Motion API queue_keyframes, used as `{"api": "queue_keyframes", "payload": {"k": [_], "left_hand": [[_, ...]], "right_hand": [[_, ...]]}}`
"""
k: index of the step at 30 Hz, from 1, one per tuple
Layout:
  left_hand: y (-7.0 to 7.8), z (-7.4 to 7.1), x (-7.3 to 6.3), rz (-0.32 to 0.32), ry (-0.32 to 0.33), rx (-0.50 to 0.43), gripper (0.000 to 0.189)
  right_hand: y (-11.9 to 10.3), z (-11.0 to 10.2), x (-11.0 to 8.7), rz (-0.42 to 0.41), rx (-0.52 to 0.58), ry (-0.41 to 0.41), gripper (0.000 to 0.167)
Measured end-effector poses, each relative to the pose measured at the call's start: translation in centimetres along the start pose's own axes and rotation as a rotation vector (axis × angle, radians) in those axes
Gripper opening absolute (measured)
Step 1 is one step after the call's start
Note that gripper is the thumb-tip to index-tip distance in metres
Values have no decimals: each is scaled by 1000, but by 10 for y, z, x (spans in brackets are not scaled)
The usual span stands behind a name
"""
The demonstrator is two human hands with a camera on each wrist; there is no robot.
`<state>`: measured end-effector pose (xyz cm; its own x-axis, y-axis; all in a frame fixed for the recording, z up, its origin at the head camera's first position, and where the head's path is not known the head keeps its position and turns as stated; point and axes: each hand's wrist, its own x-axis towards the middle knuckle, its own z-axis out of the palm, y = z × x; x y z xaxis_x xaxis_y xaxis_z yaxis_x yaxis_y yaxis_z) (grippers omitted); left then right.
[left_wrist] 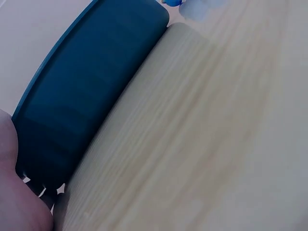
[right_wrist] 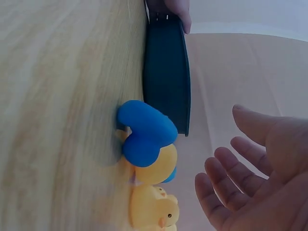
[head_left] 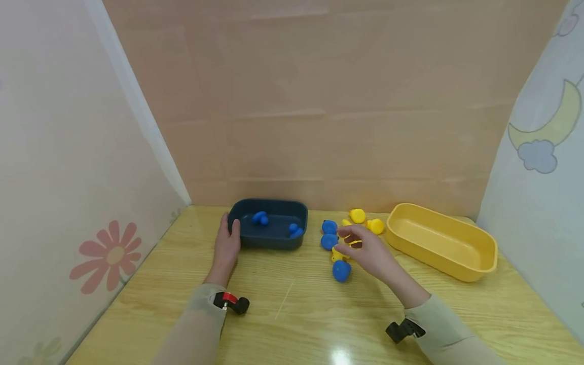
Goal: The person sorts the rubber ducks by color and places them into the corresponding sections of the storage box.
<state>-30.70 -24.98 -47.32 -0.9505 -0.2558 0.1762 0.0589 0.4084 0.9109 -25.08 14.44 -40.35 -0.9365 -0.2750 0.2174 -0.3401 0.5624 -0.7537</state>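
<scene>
My left hand [head_left: 226, 247] holds the left end of a dark blue bin [head_left: 269, 242], its thumb at the rim. Two blue toy ducks lie inside, one toward the left [head_left: 260, 218] and one at the right [head_left: 295, 231]. Over a loose group of toy ducks hovers my right hand [head_left: 370, 252], fingers spread and slightly bent, holding nothing. Nearest me in that group is a blue duck [head_left: 341, 271]; in the right wrist view yellow ducks [right_wrist: 155, 207] stand close by it. Two more blue ducks [head_left: 329, 242] sit behind, and the hand partly hides several yellow ones.
On the right stands a yellow bin [head_left: 440, 259], set at an angle near the wall. Two yellow ducks [head_left: 357, 216] lie toward the back, left of that bin. A brown papered wall [head_left: 292, 126] rises behind the wooden table [head_left: 292, 304].
</scene>
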Motion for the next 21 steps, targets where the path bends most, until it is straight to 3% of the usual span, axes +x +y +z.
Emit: {"api": "queue_keyframes", "payload": {"k": [13,21], "left_hand": [[0,5,0,38,-25,-13,78],[4,9,-5,38,-34,-37,76]], "right_hand": [[25,0,-24,82,53,-129,48],[39,5,-26,67,68,-185,49]]}}
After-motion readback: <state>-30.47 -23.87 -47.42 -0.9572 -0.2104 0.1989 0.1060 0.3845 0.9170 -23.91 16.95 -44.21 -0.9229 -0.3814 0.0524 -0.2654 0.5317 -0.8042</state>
